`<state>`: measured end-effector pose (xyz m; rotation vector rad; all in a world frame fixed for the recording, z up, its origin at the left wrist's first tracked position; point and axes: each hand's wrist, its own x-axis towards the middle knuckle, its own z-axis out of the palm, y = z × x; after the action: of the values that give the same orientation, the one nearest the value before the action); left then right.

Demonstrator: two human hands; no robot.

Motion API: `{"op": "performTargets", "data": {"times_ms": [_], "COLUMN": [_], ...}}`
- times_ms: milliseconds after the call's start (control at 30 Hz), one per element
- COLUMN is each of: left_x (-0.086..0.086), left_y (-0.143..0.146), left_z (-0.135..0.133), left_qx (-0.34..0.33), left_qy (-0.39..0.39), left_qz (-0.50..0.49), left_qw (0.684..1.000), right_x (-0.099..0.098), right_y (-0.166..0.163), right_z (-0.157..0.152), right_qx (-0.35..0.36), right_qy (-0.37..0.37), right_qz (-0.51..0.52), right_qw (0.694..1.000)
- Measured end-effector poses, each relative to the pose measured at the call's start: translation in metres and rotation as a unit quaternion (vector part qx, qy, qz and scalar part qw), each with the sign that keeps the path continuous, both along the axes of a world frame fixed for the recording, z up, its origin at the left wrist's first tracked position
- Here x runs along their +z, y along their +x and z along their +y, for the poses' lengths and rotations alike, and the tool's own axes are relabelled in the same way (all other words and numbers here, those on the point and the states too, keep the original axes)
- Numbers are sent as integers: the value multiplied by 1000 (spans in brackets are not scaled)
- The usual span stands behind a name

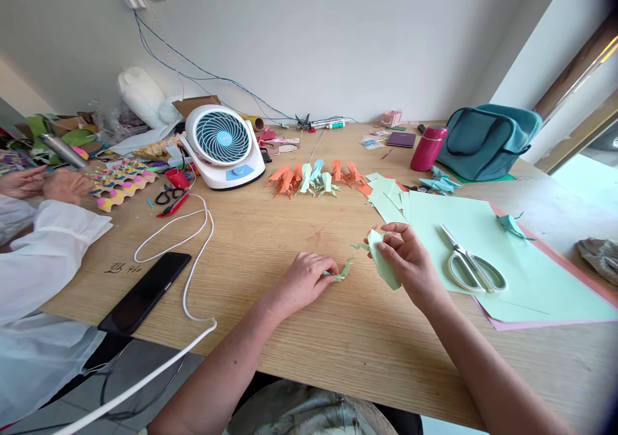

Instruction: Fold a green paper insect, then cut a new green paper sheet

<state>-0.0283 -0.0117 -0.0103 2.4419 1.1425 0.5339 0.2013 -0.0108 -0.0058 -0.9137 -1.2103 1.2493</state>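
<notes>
My right hand (408, 264) is closed, pinching a light green folded paper body (383, 264) above the table. A thin twisted paper strip pokes out at its left side. Resting low over the tabletop, my left hand (304, 279) has its fingers pressed together on a small light green paper strip (345, 271), whose bent end points up. The two pieces look apart. Beyond my hands stands a row of folded paper figures in orange (284, 181), pale green (306, 177) and blue (317, 168), with thin legs.
Scissors (476, 268) lie on large green paper sheets (521, 293) at right. A pink bottle (429, 148), a teal bag (490, 142) and a white fan (224, 145) stand farther back. At left are a phone (145, 293), a white cable (186, 293) and another person's hands (67, 185).
</notes>
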Motion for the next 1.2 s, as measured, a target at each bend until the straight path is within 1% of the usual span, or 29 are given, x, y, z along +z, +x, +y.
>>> {"op": "performTargets", "data": {"times_ms": [100, 167, 300, 433, 533, 633, 767, 933, 1000, 1033, 1133, 1200], "left_x": [0, 1, -2, -9, -12, -10, -9, -13, -13, -12, -8, -4], "left_y": [0, 0, 1, 4, 5, 4, 1, -1, -2, -3, -5, -7], "left_z": [1, 2, 4, 9, 11, 10, 8, 12, 13, 14, 14, 13], "left_qx": [22, 31, 30, 55, 41, 22, 10, 2, 0, 3, 35, 54], "left_qy": [16, 8, -1, 53, 105, 128, 128, 118, 107, 96, 29, -30], "left_qz": [-31, -47, -20, -8, 14, 47, 82, 104, 82, 56, -70, -148], "left_qw": [999, 998, 999, 997, 994, 990, 988, 988, 991, 994, 997, 987], "right_x": [-1, -1, -1, 0, 0, -1, -1, -1, -1, -1, 1, 2], "right_y": [0, -1, -3, -5, -6, -5, -5, -8, -7, -6, -3, -3], "right_z": [0, 0, -1, -2, -2, -2, -1, -1, -1, -1, -3, -6], "right_qx": [10, 21, 30, 39, 43, 40, 46, 59, 64, 64, 57, 54], "right_qy": [-16, -23, -35, -47, -54, -58, -57, -42, -46, -43, -9, 14], "right_qz": [25, 33, 37, 36, 25, 16, 17, 11, -5, -16, -52, -68], "right_qw": [1000, 999, 998, 997, 997, 997, 997, 997, 997, 997, 997, 996]}}
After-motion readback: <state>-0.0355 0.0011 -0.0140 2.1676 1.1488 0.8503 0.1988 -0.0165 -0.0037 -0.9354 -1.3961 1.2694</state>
